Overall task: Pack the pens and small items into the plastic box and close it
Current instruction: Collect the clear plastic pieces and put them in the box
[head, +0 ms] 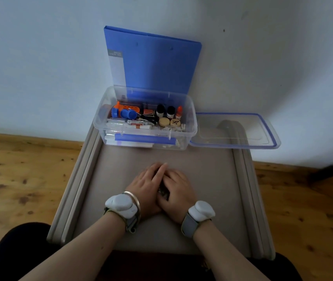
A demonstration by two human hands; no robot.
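The clear plastic box (191,110) stands open at the far edge of the beige table (112,179). Inside lie pens (133,123), small dark bottles (165,111), blue and orange plastic pieces (124,112) and two round wooden discs (169,122). Its clear lid (236,130) with a blue rim lies flat to the right of the box. My left hand (147,183) and my right hand (176,189) are cupped together on the table's middle, over a small pile of dark little items (163,191) that is mostly hidden between them.
A blue folder (157,63) leans upright on the wall behind the box. The table has raised rails along both sides. Wooden floor lies to the left and right. The lid overhangs the table's right rail.
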